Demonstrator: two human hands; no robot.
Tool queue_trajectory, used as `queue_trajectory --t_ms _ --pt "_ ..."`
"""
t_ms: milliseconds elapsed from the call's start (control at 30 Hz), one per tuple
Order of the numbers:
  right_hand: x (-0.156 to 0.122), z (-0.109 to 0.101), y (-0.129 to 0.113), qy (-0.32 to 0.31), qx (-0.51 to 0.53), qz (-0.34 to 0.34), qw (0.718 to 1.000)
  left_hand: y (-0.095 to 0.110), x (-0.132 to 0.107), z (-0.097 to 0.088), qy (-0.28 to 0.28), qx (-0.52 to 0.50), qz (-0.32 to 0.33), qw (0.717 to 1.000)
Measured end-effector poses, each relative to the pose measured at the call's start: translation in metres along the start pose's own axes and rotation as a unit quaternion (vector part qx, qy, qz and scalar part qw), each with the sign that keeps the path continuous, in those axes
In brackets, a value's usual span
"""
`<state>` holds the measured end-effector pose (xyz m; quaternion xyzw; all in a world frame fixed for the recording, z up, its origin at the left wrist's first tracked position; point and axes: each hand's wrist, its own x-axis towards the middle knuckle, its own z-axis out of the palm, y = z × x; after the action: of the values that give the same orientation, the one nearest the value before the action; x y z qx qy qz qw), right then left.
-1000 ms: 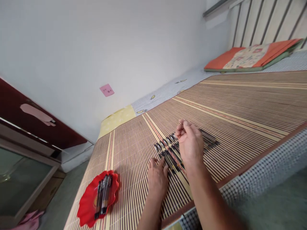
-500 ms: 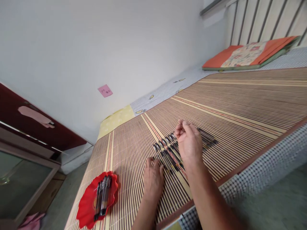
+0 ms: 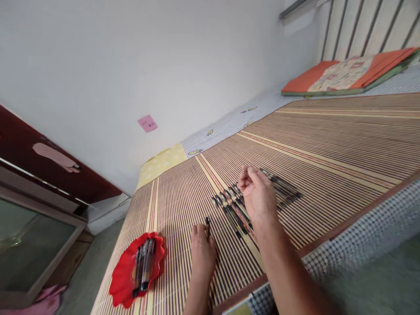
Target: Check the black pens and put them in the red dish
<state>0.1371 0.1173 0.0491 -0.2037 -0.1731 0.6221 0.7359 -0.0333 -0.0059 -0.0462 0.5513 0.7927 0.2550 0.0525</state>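
My left hand [image 3: 201, 252] lies low on the striped bamboo mat [image 3: 321, 148], fingers closed round a black pen [image 3: 208, 224] whose end sticks out above them. A row of several black pens [image 3: 231, 208] lies on the mat just right of it. My right hand [image 3: 258, 196] hovers over that row, its fingertips pinched together on something small I cannot make out. More pens [image 3: 284, 187] show beyond the right hand. A red scalloped dish [image 3: 123, 280] holding several pens [image 3: 144, 270] sits at the mat's near left corner.
The mat covers a bed against a white wall with a pink note [image 3: 147, 123]. An orange and patterned cushion [image 3: 344, 74] lies at the far right by a barred headboard. A dark red cabinet [image 3: 39, 162] with a glass panel stands left. The bed's checked edge [image 3: 367, 232] drops to the floor.
My left hand has slid left, away from the row, and now grips one pen taken from its near end. My right hand has stayed almost still, still pinched.
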Motion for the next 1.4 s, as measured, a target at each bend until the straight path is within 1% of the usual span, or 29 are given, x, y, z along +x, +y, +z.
queue_trajectory --t_ms 133,267,367,433,467,533,567,667,733,833,867,933,1033,1133,1200,1300,1333,1400 --pt "-0.003 0.002 0.002 -0.008 -0.008 0.007 1.000 -0.017 0.003 -0.013 0.030 -0.018 -0.087 0.996" --pt "-0.004 0.003 0.006 -0.015 -0.018 0.005 1.000 -0.029 0.008 -0.020 0.045 -0.058 -0.149 0.986" --pt "-0.005 0.004 0.010 -0.029 -0.028 0.014 0.999 -0.037 0.012 -0.024 0.058 -0.135 -0.174 0.974" --pt "-0.008 0.003 0.015 -0.049 -0.041 0.026 0.998 -0.041 0.014 -0.029 0.057 -0.220 -0.180 0.957" --pt "-0.010 0.003 0.019 -0.069 -0.055 0.037 0.995 -0.042 0.015 -0.032 0.052 -0.270 -0.179 0.945" --pt "-0.015 0.002 0.029 -0.124 -0.110 0.067 0.984 -0.039 0.016 -0.039 0.038 -0.373 -0.170 0.911" --pt "-0.018 0.001 0.036 -0.158 -0.149 0.085 0.972 -0.036 0.015 -0.042 0.030 -0.421 -0.164 0.892" --pt "-0.028 0.002 0.056 -0.251 -0.261 0.125 0.923 -0.021 0.010 -0.051 0.010 -0.530 -0.148 0.835" --pt "-0.036 0.003 0.067 -0.291 -0.297 0.138 0.899 -0.012 0.004 -0.055 -0.007 -0.596 -0.145 0.789" --pt "-0.044 0.006 0.075 -0.328 -0.320 0.162 0.874 -0.003 -0.003 -0.056 -0.032 -0.676 -0.154 0.720" --pt "-0.046 0.007 0.076 -0.337 -0.323 0.173 0.867 -0.002 -0.004 -0.055 -0.035 -0.689 -0.157 0.706" --pt "-0.049 0.008 0.077 -0.347 -0.323 0.187 0.860 -0.001 -0.006 -0.054 -0.039 -0.699 -0.158 0.696" --pt "-0.049 0.007 0.076 -0.349 -0.329 0.188 0.857 -0.002 -0.005 -0.052 -0.056 -0.713 -0.155 0.682" --pt "-0.046 0.005 0.077 -0.337 -0.339 0.171 0.861 -0.006 -0.006 -0.052 -0.062 -0.726 -0.163 0.665" --pt "-0.043 0.004 0.076 -0.312 -0.336 0.150 0.876 -0.010 -0.008 -0.051 -0.057 -0.735 -0.174 0.653" --pt "-0.038 0.006 0.073 -0.233 -0.281 0.129 0.922 -0.017 -0.010 -0.050 -0.056 -0.743 -0.169 0.645" --pt "-0.037 0.007 0.071 -0.198 -0.251 0.122 0.940 -0.019 -0.011 -0.050 -0.059 -0.741 -0.161 0.649" --pt "-0.034 0.009 0.066 -0.131 -0.193 0.099 0.967 -0.022 -0.012 -0.050 -0.060 -0.727 -0.140 0.669"
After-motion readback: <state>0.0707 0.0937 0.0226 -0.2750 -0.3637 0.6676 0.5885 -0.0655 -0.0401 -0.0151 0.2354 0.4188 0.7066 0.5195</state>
